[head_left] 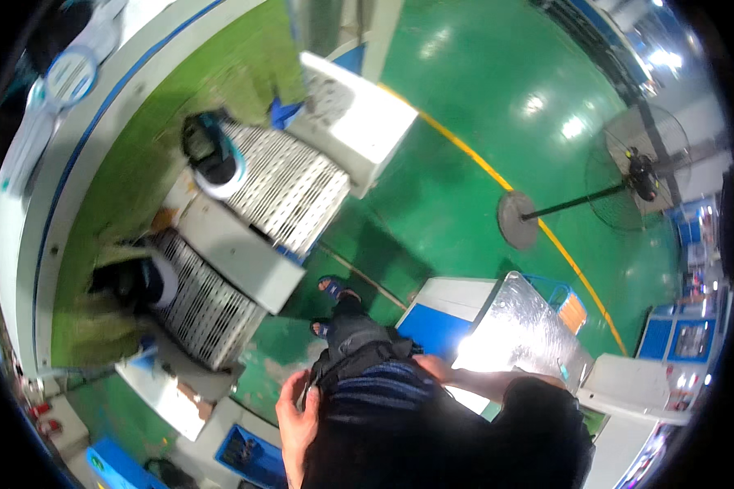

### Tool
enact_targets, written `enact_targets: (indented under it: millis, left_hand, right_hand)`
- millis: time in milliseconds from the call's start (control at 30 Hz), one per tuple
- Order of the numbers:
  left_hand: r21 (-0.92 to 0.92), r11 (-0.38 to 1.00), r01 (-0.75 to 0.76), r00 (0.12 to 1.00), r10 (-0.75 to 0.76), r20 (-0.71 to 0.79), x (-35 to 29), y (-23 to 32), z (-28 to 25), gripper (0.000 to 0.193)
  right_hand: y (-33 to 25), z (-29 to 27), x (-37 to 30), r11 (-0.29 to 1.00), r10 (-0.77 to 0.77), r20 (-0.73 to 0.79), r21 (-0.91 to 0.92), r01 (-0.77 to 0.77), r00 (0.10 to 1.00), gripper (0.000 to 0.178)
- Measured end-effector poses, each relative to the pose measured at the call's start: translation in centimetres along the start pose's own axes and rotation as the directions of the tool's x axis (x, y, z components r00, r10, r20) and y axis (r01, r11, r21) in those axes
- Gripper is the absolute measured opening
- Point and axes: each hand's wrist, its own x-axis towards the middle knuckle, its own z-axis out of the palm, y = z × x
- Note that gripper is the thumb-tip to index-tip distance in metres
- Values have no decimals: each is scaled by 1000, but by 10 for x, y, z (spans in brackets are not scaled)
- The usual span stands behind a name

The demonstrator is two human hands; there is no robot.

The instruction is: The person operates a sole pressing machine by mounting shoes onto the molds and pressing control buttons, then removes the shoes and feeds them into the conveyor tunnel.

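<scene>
My left hand [296, 417] is beside my waist, its fingers loosely bent and the thumb apart from them. It is close to the edge of a black item [355, 346] worn at my waist; no held thing shows. My right hand [434, 368] rests against the other side of my waist, its fingers mostly hidden. Ahead on the left, a dark shoe-like thing [210, 151] with a white and teal rim sits on a white slatted conveyor [289, 183]. A similar blurred dark piece [134, 281] lies at the end of a second slatted conveyor [208, 310].
A shiny metal-topped table [518, 326] stands close on my right. Farther right, a black pedestal fan [640, 175] rises from a round base [516, 220]. A blue bin [249, 456] is at lower left. A yellow line [473, 155] crosses the green floor [457, 65].
</scene>
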Motion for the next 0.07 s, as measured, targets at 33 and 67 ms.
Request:
enact_targets:
  millis: [33,67]
  left_hand:
    - [-15,1000,-15,1000,15,20,7,-2,3,38]
    - [-90,995,-43,999,45,19,11,-6,7,36]
  right_hand:
    - [3,0,0,993,118,52,27,-119,992,36]
    - [6,11,-12,988,146,16,53,-146,989,36]
